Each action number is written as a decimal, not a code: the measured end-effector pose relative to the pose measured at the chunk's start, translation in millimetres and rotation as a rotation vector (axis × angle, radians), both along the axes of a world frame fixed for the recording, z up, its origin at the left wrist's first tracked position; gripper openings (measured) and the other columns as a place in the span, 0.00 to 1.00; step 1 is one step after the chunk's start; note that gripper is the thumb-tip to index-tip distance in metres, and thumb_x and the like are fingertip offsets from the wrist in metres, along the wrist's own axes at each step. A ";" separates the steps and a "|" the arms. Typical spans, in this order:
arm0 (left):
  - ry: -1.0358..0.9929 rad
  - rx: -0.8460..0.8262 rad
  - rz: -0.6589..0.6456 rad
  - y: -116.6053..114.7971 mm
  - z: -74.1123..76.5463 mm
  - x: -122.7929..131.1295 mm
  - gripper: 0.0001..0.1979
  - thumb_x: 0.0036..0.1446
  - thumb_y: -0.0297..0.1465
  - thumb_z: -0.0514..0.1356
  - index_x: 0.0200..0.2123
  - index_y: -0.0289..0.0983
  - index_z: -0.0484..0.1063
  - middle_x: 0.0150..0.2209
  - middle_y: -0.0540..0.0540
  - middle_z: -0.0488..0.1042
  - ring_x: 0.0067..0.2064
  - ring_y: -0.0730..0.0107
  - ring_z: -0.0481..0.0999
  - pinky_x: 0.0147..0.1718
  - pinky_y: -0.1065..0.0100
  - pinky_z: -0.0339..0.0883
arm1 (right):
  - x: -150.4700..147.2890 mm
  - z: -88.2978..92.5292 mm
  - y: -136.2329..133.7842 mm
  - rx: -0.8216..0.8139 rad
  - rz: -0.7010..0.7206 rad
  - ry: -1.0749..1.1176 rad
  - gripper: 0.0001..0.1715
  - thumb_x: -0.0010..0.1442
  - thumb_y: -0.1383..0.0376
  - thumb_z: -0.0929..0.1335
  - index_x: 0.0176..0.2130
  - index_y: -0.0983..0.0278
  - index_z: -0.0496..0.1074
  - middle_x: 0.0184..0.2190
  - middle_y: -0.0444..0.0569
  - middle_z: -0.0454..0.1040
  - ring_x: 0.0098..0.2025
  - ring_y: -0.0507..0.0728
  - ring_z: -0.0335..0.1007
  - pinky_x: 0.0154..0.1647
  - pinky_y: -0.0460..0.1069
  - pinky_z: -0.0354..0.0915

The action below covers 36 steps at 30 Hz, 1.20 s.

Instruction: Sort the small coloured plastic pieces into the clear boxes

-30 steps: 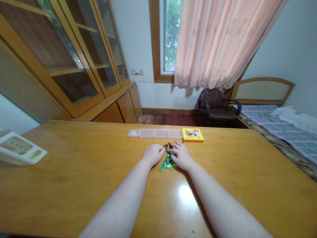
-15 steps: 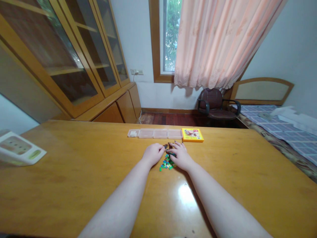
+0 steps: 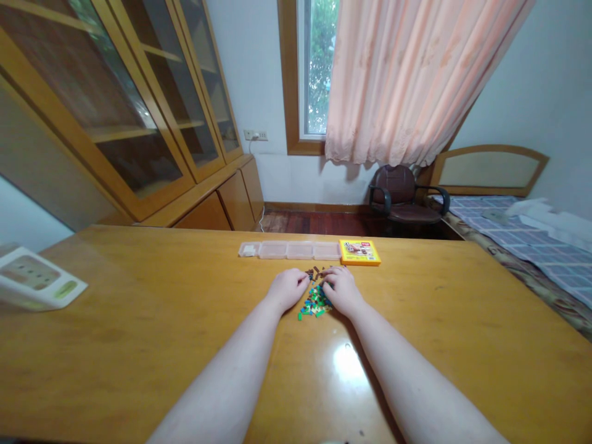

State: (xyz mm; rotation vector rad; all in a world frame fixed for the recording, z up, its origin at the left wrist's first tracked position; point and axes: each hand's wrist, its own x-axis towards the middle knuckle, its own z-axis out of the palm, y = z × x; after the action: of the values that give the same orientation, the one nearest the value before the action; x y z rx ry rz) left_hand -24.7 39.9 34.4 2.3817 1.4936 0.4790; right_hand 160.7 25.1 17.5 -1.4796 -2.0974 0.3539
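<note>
A pile of small loose pieces (image 3: 315,301), mostly green, blue and cream, lies on the wooden table between my hands. Several brown pieces (image 3: 316,270) are scattered at its far end. At the pile's left edge rests my left hand (image 3: 288,288), fingers curled in and thumb against them; whatever they hold is too small to make out. My right hand (image 3: 342,288) reaches over the right side of the pile, its fingers bent and a little apart, tips touching or just above the pieces.
Beyond the hands, a row of clear plastic compartments (image 3: 300,250) stands beside a yellow box (image 3: 359,252) near the table's far edge. A white and green object (image 3: 39,277) is at the far left of the table (image 3: 152,320). An armchair (image 3: 398,191) stands behind.
My right hand has drawn back slightly to the right and its fingers have bent in, so more of the pile and the brown pieces shows. My left hand has hardly moved.
</note>
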 end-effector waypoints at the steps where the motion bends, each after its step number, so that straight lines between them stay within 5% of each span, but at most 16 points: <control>1: -0.014 0.000 -0.024 -0.5 0.1 0.4 0.16 0.60 0.36 0.49 0.36 0.39 0.76 0.35 0.45 0.75 0.36 0.68 0.71 0.35 0.70 0.59 | 0.2 0.7 0.0 0.009 -0.007 0.011 0.12 0.55 0.67 0.64 0.31 0.62 0.77 0.43 0.49 0.75 0.48 0.58 0.64 0.56 0.56 0.52; 11: 0.066 0.009 0.000 0.7 -0.1 1.3 0.19 0.60 0.37 0.48 0.27 0.37 0.76 0.29 0.45 0.74 0.31 0.68 0.70 0.31 0.70 0.58 | 0.1 -0.2 -0.2 0.030 0.150 0.000 0.13 0.57 0.67 0.63 0.35 0.60 0.78 0.45 0.49 0.74 0.50 0.58 0.62 0.55 0.56 0.52; 17: -0.008 0.022 -0.077 0.4 -0.4 0.4 0.18 0.59 0.34 0.49 0.26 0.36 0.75 0.28 0.46 0.73 0.30 0.70 0.68 0.30 0.71 0.57 | -2.3 -0.1 -1.7 -0.051 0.077 -0.013 0.15 0.58 0.66 0.63 0.41 0.58 0.76 0.53 0.49 0.69 0.57 0.60 0.55 0.59 0.61 0.46; 21: -0.049 -0.021 -0.171 -0.5 -0.8 0.6 0.17 0.59 0.34 0.50 0.25 0.36 0.75 0.26 0.47 0.73 0.30 0.71 0.68 0.30 0.72 0.57 | -1.2 -1.9 0.3 -0.023 0.046 0.026 0.15 0.58 0.67 0.62 0.39 0.59 0.76 0.50 0.49 0.71 0.54 0.59 0.59 0.58 0.58 0.48; 32: -0.021 0.007 -0.075 0.9 -1.1 -0.3 0.19 0.60 0.35 0.49 0.24 0.36 0.75 0.26 0.47 0.73 0.30 0.71 0.69 0.30 0.71 0.57 | -0.1 -2.6 2.0 0.033 0.115 0.048 0.13 0.59 0.68 0.62 0.35 0.61 0.77 0.43 0.49 0.75 0.49 0.57 0.64 0.55 0.55 0.51; 36: -0.034 -0.028 -0.168 -0.7 0.2 0.1 0.18 0.59 0.35 0.50 0.24 0.36 0.75 0.26 0.47 0.73 0.30 0.71 0.69 0.30 0.72 0.57 | -0.3 -1.6 1.4 0.036 0.117 0.051 0.13 0.59 0.68 0.62 0.34 0.61 0.77 0.42 0.48 0.76 0.48 0.57 0.65 0.55 0.55 0.51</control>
State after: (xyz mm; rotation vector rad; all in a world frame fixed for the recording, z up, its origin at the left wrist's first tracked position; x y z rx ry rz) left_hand -24.6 39.2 34.6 2.4380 1.2639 0.4525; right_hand 160.3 26.4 15.9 -1.3171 -2.1437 0.3920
